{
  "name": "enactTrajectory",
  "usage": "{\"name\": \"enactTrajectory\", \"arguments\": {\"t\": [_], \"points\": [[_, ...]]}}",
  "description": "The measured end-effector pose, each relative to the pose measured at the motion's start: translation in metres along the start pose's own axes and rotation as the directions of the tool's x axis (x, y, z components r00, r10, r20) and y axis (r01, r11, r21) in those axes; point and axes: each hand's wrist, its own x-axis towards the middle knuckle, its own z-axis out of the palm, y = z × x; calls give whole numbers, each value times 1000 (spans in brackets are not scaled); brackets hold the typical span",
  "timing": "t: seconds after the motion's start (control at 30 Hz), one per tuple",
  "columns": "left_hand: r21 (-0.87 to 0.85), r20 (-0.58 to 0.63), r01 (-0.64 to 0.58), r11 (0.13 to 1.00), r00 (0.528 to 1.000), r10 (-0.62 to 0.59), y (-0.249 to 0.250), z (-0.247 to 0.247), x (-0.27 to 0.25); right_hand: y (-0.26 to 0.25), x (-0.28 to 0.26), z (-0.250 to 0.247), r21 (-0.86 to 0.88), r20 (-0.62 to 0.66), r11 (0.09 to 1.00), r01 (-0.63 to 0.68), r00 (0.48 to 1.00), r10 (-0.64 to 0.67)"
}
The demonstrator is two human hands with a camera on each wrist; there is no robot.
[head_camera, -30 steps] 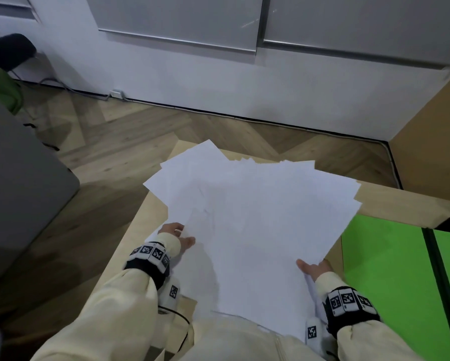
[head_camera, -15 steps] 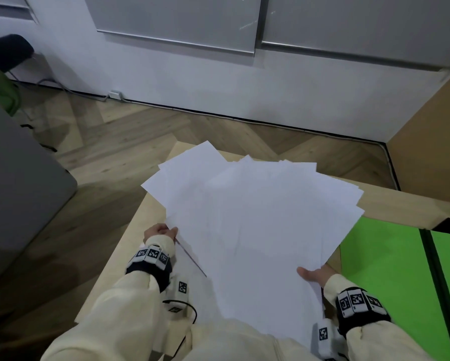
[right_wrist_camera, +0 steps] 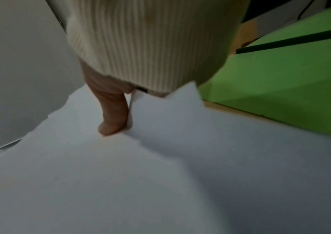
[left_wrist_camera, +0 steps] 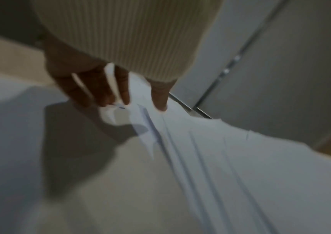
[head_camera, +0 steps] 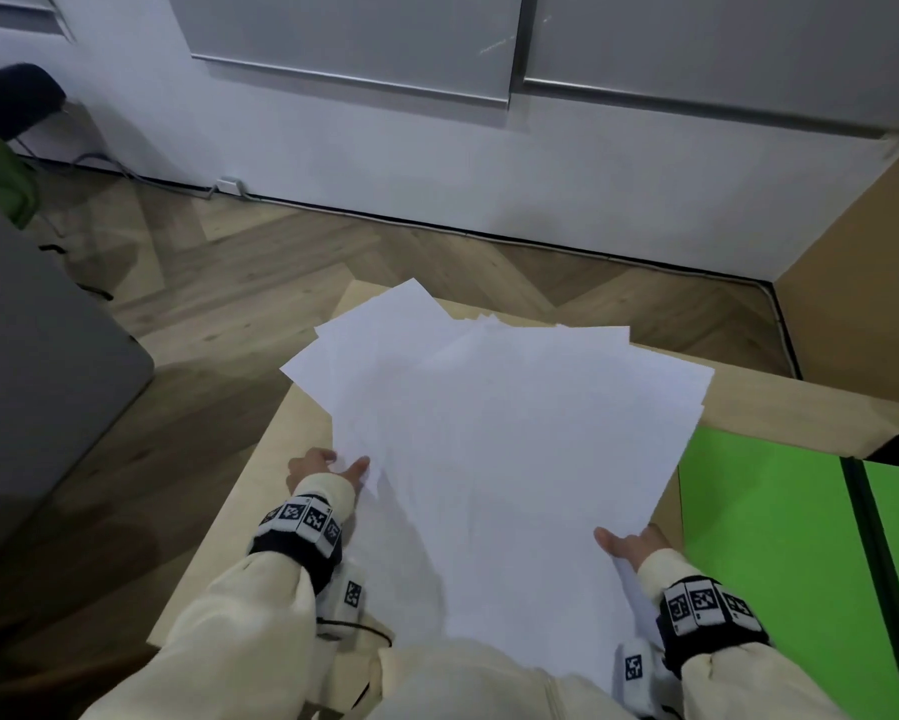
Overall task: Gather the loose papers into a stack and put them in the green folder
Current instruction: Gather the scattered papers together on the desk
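Observation:
A fanned sheaf of white papers (head_camera: 489,449) is held tilted above the light wooden table (head_camera: 249,517). My left hand (head_camera: 333,465) pinches its left edge. In the left wrist view the thumb (left_wrist_camera: 160,98) lies on top and the fingers (left_wrist_camera: 92,90) are under the sheets (left_wrist_camera: 230,166). My right hand (head_camera: 624,545) grips the near right edge, thumb (right_wrist_camera: 112,114) on top of the papers (right_wrist_camera: 140,174), fingers hidden beneath. The green folder (head_camera: 759,537) lies open on the table, right of the right hand; its dark spine (head_camera: 868,543) runs front to back.
The table's left edge (head_camera: 218,543) drops to a wooden floor. A grey surface (head_camera: 36,387) stands at the left. A white wall (head_camera: 437,163) lies beyond the table, and a brown panel (head_camera: 868,283) at the right.
The left hand slid left off the sheaf, then came back to pinch its left edge. The fan of sheets has drawn in a little. The right hand kept its grip.

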Motion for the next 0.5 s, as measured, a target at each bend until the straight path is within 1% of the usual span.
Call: {"name": "enactTrajectory", "arguments": {"t": [0.07,0.1,0.13,0.2,0.23,0.3,0.33,0.4,0.43,0.47,0.5], "points": [[148,-17,50,988,999,-48,-8,-7,-3,0,-2,-1,28,-16,999,-29,999,29],[190,-22,78,979,997,-76,-12,-10,-6,2,-4,-3,45,-19,998,-34,999,34],[213,-30,105,971,994,-101,-15,-11,-9,3,-10,-4,82,-37,996,-47,998,50],[239,-27,131,962,991,-129,-18,-13,-14,4,-11,-7,99,-78,995,-1,997,9],[222,-8,121,968,992,-123,-19,-13,-18,5,-11,-7,102,-89,995,18,996,-9],[126,32,91,988,995,-96,-18,-12,-20,7,-9,-6,20,-95,997,74,993,-72],[93,42,88,992,995,-92,-17,-13,-21,7,-10,-6,18,-99,997,70,993,-68],[88,57,114,990,991,-119,-15,-12,-24,4,-11,-10,43,-83,998,48,996,-44],[73,82,128,989,988,-134,-14,-12,-25,5,-7,-12,65,-102,996,58,993,-51],[0,133,140,990,981,-138,-11,-11,-25,4,-8,-14,59,-97,996,71,993,-65],[-144,207,154,978,971,-122,-9,-11,-27,6,-8,-15,75,-93,995,68,994,-61]]}}
